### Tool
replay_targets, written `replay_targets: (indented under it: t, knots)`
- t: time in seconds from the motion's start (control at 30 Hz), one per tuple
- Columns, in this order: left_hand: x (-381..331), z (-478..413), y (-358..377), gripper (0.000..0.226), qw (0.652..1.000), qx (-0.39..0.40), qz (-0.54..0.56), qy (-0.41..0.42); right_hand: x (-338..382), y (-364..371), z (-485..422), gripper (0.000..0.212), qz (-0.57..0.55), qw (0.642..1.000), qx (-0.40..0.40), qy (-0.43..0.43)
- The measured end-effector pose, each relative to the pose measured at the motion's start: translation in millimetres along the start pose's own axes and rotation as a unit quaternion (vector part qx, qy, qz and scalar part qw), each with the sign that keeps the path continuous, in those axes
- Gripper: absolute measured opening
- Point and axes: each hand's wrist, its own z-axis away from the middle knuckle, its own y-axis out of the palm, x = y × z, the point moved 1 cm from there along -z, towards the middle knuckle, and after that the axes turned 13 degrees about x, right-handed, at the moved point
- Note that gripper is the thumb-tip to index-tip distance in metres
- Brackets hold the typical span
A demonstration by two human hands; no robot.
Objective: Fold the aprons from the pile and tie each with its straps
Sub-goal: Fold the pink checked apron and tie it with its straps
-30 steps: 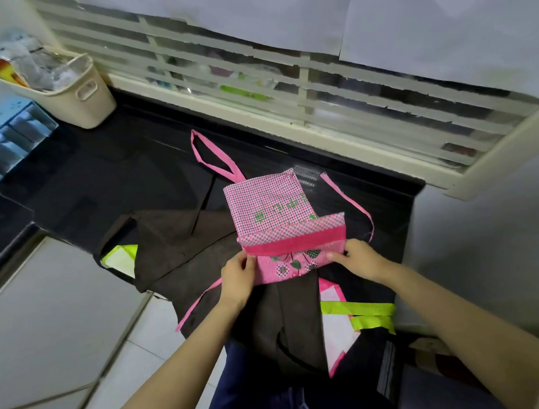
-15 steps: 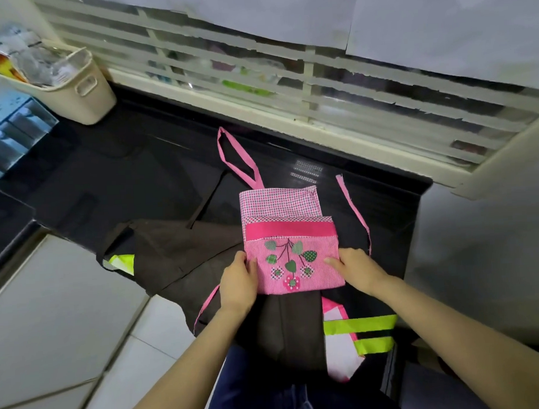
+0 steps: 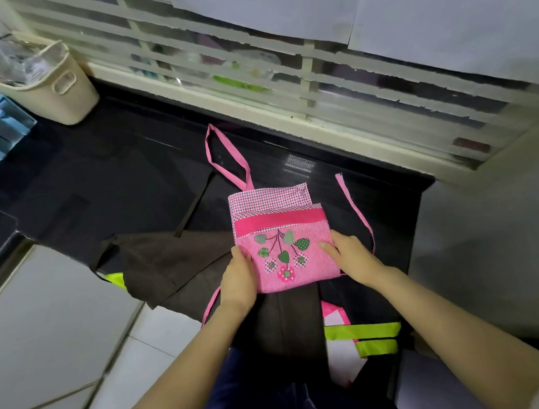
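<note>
The pink checked apron (image 3: 283, 234) lies folded into a small rectangle on the black counter (image 3: 131, 179), strawberry pocket facing up. My left hand (image 3: 239, 280) grips its left edge with the thumb on top. On the other side, my right hand (image 3: 352, 256) holds the right edge, thumb lying on the pocket. The pink neck loop (image 3: 226, 156) sticks out at the far end. One waist strap (image 3: 356, 209) trails to the right and the other strap (image 3: 211, 305) hangs below my left wrist. Beneath it lies the pile: a dark brown apron (image 3: 172, 261) and one with neon green bands (image 3: 365, 333).
A cream plastic basket (image 3: 62, 89) full of packets stands at the counter's far left, beside a blue box (image 3: 2, 123). A louvred window (image 3: 318, 87) runs along the back. White floor tiles (image 3: 51, 337) lie below left, and a grey wall (image 3: 486, 256) closes the right.
Both hands brought the apron's lower hem up and over, so the strawberry pocket now faces up and the bundle is shorter. The hands have since settled on its left and right edges.
</note>
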Motion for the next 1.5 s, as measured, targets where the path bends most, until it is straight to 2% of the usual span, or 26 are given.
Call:
replay_targets:
  t: [0.2,0.37,0.43,0.5,0.57,0.63,0.7,0.77,0.87,0.93,1.0,1.13,1.2,1.3,1.5]
  knots:
    - [-3.7,-21.0,-18.2,0.014,0.998,0.001,0.064,-0.006,16.9,-9.2,-23.9,0.027,-0.068,0.997,-0.045,-0.001]
    - [1.2,-34.9,-35.0,0.013,0.998,-0.025,0.052,0.021,28.8,-10.0,-41.0,0.012,-0.094,0.994,-0.051,0.016]
    - [5.4,-39.0,-41.0,0.011,0.998,-0.021,0.056,0.012,34.9,-10.6,-50.4,0.017,-0.086,0.995,-0.047,0.032]
    - [3.2,-42.3,-49.0,0.02,0.998,-0.016,0.055,0.009,38.2,-14.2,-60.3,0.023,-0.074,0.995,-0.027,0.066]
    - [-3.0,-50.5,-57.7,0.038,0.996,-0.069,-0.026,0.056,41.1,-19.0,-65.3,0.025,-0.067,0.993,0.014,0.093]
    - [-17.8,-61.8,-67.2,0.043,0.981,-0.106,-0.104,0.125,41.2,-20.3,-67.4,0.025,-0.062,0.99,0.053,0.116]
    - [-38.4,-75.8,-72.7,0.036,0.972,-0.063,-0.117,0.195,42.8,-18.8,-68.9,0.023,-0.067,0.988,0.063,0.125]
    - [-54.4,-92.0,-69.4,0.036,0.962,0.026,-0.126,0.242,46.3,-17.5,-73.1,0.023,-0.086,0.987,0.041,0.133]
    - [-62.0,-106.9,-55.8,0.048,0.941,0.138,-0.234,0.203,54.6,-21.2,-85.3,0.039,-0.123,0.981,-0.042,0.145]
    - [-59.0,-111.2,-50.9,0.054,0.928,0.144,-0.289,0.187,58.6,-26.4,-95.5,0.047,-0.128,0.978,-0.097,0.131]
    - [-55.6,-111.6,-50.0,0.055,0.924,0.129,-0.299,0.201,62.3,-32.4,-102.7,0.047,-0.106,0.982,-0.131,0.083]
    - [-52.6,-115.2,-49.5,0.055,0.922,0.126,-0.297,0.214,75.8,-44.0,-119.7,0.028,0.05,0.987,-0.153,0.009]
    - [-52.0,-117.0,-49.9,0.056,0.923,0.124,-0.293,0.216,80.6,-45.8,-130.8,0.025,0.114,0.983,-0.143,0.025]
    - [-51.9,-118.6,-49.8,0.057,0.924,0.123,-0.293,0.212,86.4,-46.8,-144.2,0.033,0.173,0.975,-0.114,0.083]
    - [-51.0,-121.6,-48.9,0.057,0.928,0.13,-0.278,0.21,98.0,-46.3,-160.4,0.044,0.275,0.943,-0.123,0.142]
